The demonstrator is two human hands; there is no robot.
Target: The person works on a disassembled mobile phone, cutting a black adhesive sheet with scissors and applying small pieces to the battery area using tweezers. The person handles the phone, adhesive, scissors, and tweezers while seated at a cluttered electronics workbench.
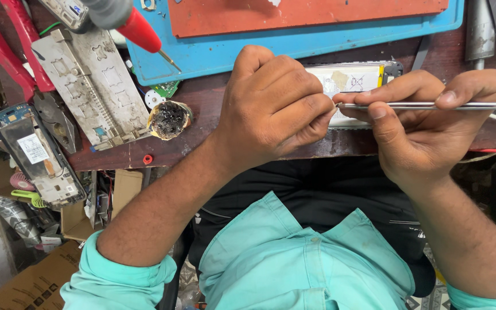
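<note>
While left hand (271,109) fists over phone (354,80) at table edge | right hand (426,126) fingers pinch tweezers (431,105).

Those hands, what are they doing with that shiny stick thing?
A person at a cluttered workbench holds thin metal tweezers in the right hand, tip pointing at the left hand. The left hand is curled into a fist, pinching something too small to see right at the tweezer tip. Under both hands lies an opened phone on the dark bench. Off to the side sit a blue mat, red-handled pliers and another phone frame.
</note>
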